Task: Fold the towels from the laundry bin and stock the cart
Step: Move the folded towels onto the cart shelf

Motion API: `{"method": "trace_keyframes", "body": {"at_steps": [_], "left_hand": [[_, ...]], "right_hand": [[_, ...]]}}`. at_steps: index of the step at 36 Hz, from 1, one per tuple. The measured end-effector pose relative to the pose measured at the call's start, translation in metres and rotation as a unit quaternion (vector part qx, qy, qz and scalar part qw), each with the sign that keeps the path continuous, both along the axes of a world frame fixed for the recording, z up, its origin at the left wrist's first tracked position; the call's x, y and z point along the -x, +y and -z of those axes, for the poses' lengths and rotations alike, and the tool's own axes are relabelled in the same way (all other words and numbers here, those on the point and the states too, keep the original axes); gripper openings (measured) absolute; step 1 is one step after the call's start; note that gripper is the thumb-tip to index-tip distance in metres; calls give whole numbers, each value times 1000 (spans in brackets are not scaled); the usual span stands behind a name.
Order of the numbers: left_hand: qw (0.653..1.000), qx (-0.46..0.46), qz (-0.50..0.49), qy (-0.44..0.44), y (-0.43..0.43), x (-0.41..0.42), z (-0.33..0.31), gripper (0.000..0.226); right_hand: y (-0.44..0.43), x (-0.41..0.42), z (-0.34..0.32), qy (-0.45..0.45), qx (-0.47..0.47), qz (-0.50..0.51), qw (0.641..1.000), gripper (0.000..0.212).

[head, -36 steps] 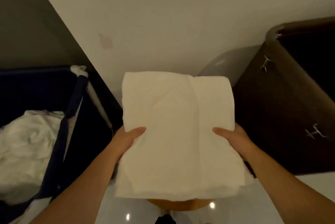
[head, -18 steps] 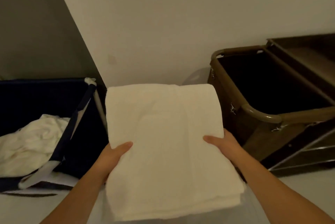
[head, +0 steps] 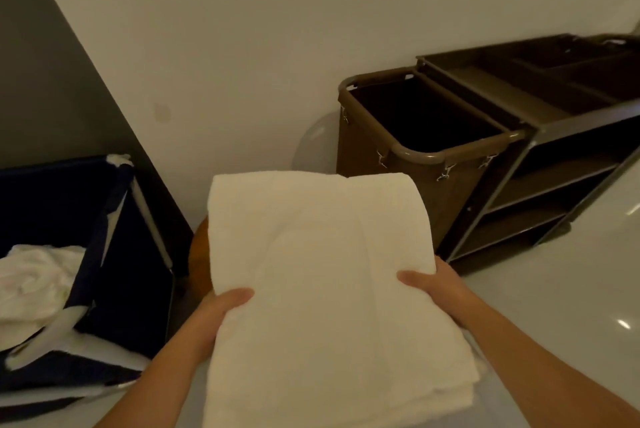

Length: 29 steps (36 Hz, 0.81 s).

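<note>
1. Bin (head: 52, 202) is seen at 9 o'clock, with crumpled linen (head: 38, 282) inside, not yet folded.
2. Left hand (head: 214, 313), at 7 o'clock, is closed on the towel (head: 318, 271), thumb on top.
3. The towel, folded, is held flat at centre, between bin and cart.
4. Right hand (head: 436, 289), at 4 o'clock, is closed on the opposite edge likewise.
5. Cart (head: 554, 181) is seen at 2 o'clock. The unsupported far fold could be dragged open or snagged on a shelf rail if the towel is tilted while being slid in.
</note>
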<state>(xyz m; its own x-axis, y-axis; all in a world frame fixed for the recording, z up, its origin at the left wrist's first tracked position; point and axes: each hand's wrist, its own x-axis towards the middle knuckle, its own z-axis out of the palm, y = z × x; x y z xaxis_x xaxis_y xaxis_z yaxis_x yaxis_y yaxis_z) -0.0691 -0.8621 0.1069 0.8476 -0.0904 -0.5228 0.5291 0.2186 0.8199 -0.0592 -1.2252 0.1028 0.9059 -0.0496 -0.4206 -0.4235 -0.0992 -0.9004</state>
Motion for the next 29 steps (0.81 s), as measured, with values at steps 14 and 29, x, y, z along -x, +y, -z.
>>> {"method": "trace_keyframes", "body": {"at_steps": [14,29], "left_hand": [[994,-4,107,-11,-110,33,3,122],[978,39,187,-86,-407,71,-26,120]], "right_hand": [[-108,124,-5,-13,8,97,995,73],[-379,206,-30,-59,54,177,981,90]]}}
